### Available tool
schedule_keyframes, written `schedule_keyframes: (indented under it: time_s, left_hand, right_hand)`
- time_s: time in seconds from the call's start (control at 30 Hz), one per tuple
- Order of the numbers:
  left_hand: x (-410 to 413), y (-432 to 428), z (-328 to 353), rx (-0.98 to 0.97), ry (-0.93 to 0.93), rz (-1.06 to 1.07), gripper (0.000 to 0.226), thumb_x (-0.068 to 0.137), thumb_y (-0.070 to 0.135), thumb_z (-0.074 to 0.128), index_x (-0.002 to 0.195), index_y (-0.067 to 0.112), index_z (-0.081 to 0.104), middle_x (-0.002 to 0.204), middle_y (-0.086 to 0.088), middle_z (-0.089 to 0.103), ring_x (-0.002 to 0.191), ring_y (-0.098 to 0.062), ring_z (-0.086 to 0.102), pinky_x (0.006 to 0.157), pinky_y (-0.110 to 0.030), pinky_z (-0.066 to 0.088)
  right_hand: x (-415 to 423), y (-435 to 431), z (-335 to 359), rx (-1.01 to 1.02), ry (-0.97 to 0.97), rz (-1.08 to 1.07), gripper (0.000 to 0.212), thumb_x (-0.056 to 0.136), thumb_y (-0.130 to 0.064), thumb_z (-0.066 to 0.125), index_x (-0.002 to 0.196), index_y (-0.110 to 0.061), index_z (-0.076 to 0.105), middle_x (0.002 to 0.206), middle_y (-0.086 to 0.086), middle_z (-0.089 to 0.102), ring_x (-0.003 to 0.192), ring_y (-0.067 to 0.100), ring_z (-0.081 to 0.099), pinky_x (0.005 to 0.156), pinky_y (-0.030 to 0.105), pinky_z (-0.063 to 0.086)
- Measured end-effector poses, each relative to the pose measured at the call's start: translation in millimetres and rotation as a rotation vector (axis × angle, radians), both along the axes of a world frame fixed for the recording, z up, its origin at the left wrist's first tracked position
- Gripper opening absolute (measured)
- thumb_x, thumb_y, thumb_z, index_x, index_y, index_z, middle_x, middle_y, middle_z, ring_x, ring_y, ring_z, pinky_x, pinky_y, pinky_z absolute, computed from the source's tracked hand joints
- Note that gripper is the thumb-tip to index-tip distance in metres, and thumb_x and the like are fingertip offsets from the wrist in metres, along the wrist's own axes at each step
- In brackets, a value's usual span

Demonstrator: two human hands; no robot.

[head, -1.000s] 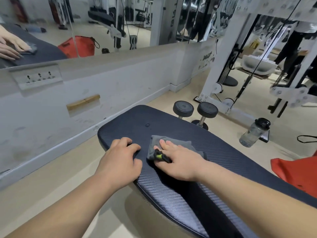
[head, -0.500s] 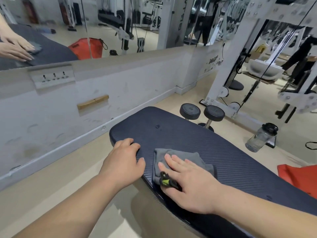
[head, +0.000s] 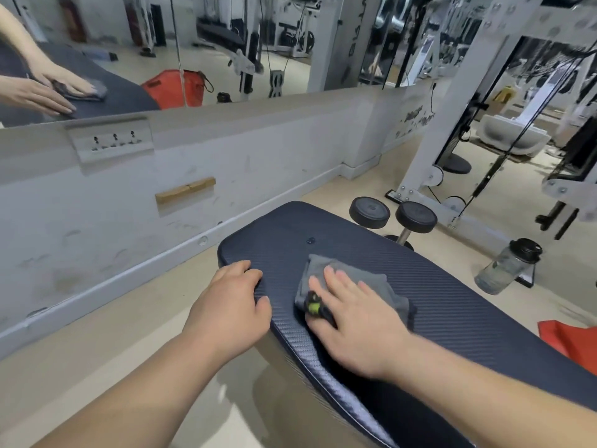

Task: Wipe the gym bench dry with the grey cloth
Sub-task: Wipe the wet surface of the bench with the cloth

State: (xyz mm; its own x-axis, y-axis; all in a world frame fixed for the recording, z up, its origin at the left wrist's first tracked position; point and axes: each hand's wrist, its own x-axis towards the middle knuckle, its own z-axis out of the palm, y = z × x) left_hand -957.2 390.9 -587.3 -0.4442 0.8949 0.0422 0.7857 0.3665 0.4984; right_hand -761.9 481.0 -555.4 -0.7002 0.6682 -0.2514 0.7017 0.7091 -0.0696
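Pressing grey cloth (head: 372,275) onto bench (head: 458,321)

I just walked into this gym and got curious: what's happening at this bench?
A person is wiping the dark padded gym bench with a grey cloth. The right hand presses flat on the cloth near the bench's end. The left hand grips the bench's edge beside it. A water bottle stands on the floor beyond.
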Motion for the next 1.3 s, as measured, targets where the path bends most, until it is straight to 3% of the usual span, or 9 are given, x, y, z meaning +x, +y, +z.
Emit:
schedule_keyframes:
  time_s: [0.1,0.2,0.43,0.53,0.73,0.87,1.03,1.17,1.3]
  left_hand:
    - [0.1,1.6,-1.2,0.012,0.003,0.0,0.038,0.091,0.033,0.051,0.126,0.023,0.063,0.152,0.007,0.046,0.142,-0.017,0.034,0.11,-0.03,0.04]
    - [0.5,0.3,2.3,0.048,0.002,0.017,0.037,0.093,0.032,0.053,0.126,0.023,0.066,0.149,0.01,0.05,0.141,-0.014,0.036,0.108,-0.027,0.037]
    - [-14.3,-4.3,-3.2,0.129,-0.139,0.05,0.038,0.094,0.032,0.06,0.131,0.04,0.065,0.151,0.026,0.046,0.144,0.006,0.033,0.113,-0.015,0.023]
    - [-17.7,-2.8,-4.2,0.143,-0.171,0.05,0.037,0.092,0.033,0.064,0.128,0.04,0.068,0.148,0.028,0.048,0.142,0.009,0.035,0.112,-0.013,0.023]
    - [-23.9,-7.2,-11.1,0.226,-0.14,0.082,0.03,0.084,0.033,0.077,0.114,0.029,0.077,0.137,0.019,0.062,0.129,0.0,0.052,0.103,-0.012,0.031]
    - [-19.5,-7.9,-8.3,0.177,-0.069,0.123,0.046,0.088,0.041,0.069,0.132,0.026,0.066,0.155,0.014,0.045,0.144,-0.006,0.039,0.11,-0.026,0.037]
    - [-15.8,-6.0,0.1,0.054,-0.12,0.145,0.063,0.093,0.049,0.058,0.149,0.024,0.047,0.168,0.011,0.022,0.15,-0.008,0.029,0.114,-0.029,0.034]
    - [-18.6,-4.6,4.6,0.026,-0.173,0.165,0.055,0.091,0.046,0.064,0.137,0.017,0.056,0.167,0.009,0.025,0.134,-0.016,0.051,0.102,-0.026,0.039]
    - [-26.6,-0.3,5.0,0.058,-0.209,0.193,0.048,0.095,0.03,0.059,0.143,0.025,0.056,0.165,0.013,0.027,0.141,-0.014,0.046,0.105,-0.023,0.037]
  right_hand:
    - [23.5,-25.2,7.3,-0.039,-0.05,0.092,0.071,0.104,-0.061,0.024,0.165,-0.036,-0.002,0.173,-0.005,-0.015,0.159,0.011,-0.016,0.129,0.034,-0.007]
    - [17.9,15.6,9.5,-0.011,-0.053,0.101,0.067,0.104,-0.061,0.028,0.164,-0.041,0.005,0.174,-0.008,-0.007,0.16,0.009,-0.007,0.13,0.032,-0.003]
    - [-58.5,144.0,-17.3,0.038,0.052,-0.314,0.073,0.1,-0.061,0.018,0.165,-0.028,0.017,0.175,0.005,0.008,0.161,0.023,0.006,0.128,0.051,0.01]
    - [-84.5,127.8,-19.9,0.029,0.065,-0.276,0.071,0.1,-0.06,0.019,0.165,-0.03,0.017,0.175,0.005,0.008,0.161,0.023,0.005,0.129,0.051,0.007]
    - [-68.0,32.7,-0.8,-0.049,0.093,0.163,0.068,0.104,-0.057,0.032,0.166,-0.032,0.017,0.175,-0.003,0.001,0.161,0.013,-0.001,0.129,0.037,0.0]
    - [-34.5,29.4,3.0,-0.065,0.023,0.309,0.077,0.092,-0.071,0.02,0.164,-0.043,0.013,0.172,-0.012,-0.003,0.159,0.004,-0.005,0.13,0.031,-0.002]
    - [-75.9,118.5,2.1,-0.052,0.035,0.049,0.07,0.104,-0.06,0.034,0.165,-0.03,0.017,0.175,-0.001,0.003,0.161,0.013,0.002,0.13,0.038,0.005]
    - [-112.6,142.4,-18.5,0.048,0.035,-0.23,0.071,0.103,-0.061,0.02,0.166,-0.03,0.01,0.176,0.003,0.0,0.162,0.02,-0.001,0.129,0.047,0.003]
    - [-138.2,84.2,-17.6,0.013,0.076,-0.02,0.069,0.103,-0.06,0.026,0.165,-0.035,0.011,0.176,0.002,0.0,0.162,0.019,0.0,0.13,0.045,0.002]
